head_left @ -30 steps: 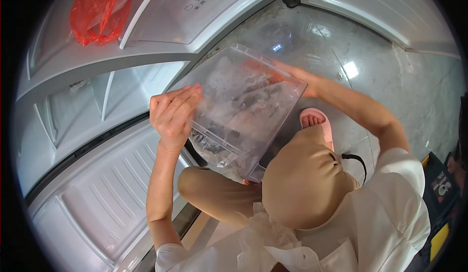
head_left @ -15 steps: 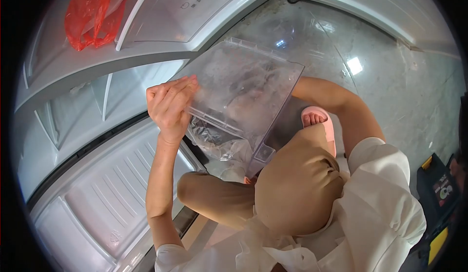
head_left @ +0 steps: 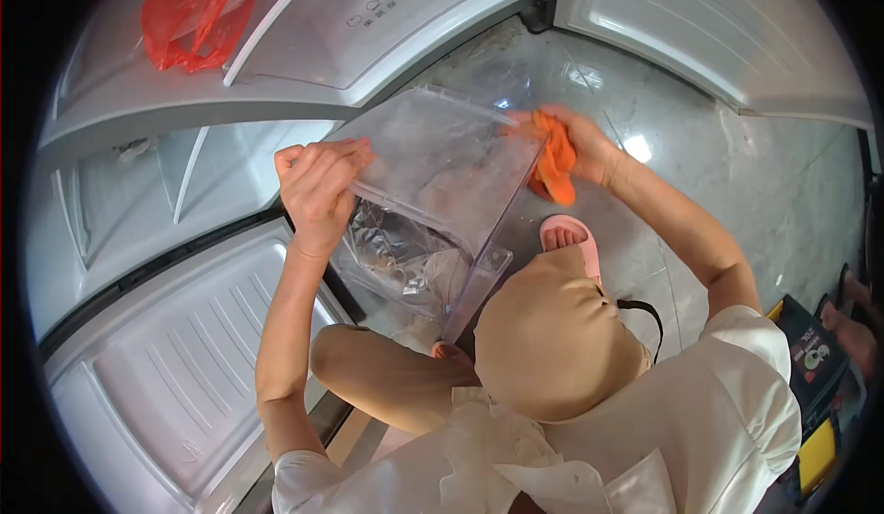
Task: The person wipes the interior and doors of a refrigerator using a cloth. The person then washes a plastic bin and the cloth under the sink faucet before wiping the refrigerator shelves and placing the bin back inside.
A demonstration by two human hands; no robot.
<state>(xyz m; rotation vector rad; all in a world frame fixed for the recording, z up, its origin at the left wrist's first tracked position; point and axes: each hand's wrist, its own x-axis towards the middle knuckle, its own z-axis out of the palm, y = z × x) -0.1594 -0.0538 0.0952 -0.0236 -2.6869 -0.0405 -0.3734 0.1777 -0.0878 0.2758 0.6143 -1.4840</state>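
A clear plastic freezer drawer (head_left: 433, 136) is tilted above the floor in front of my knees. My left hand (head_left: 319, 187) grips its left edge, fingers curled over the rim. At the drawer's far right corner, my right hand (head_left: 580, 141) holds an orange cloth (head_left: 555, 166) against the edge; some fingers show blurred through the plastic. Inside or behind the clear wall are frosty, plastic-bagged contents (head_left: 396, 247) that I cannot make out.
Left of me stands an open fridge compartment (head_left: 120, 182) with a ribbed door panel (head_left: 184, 376) below. A red plastic bag (head_left: 198, 21) lies on the upper drawer. Another open door (head_left: 718, 35) is at the back right. A dark box (head_left: 815, 353) stands at the right on the tiled floor (head_left: 635, 256).
My right hand has come out from behind the drawer to its right corner, with the orange cloth now showing. My left hand keeps its grip on the edge.
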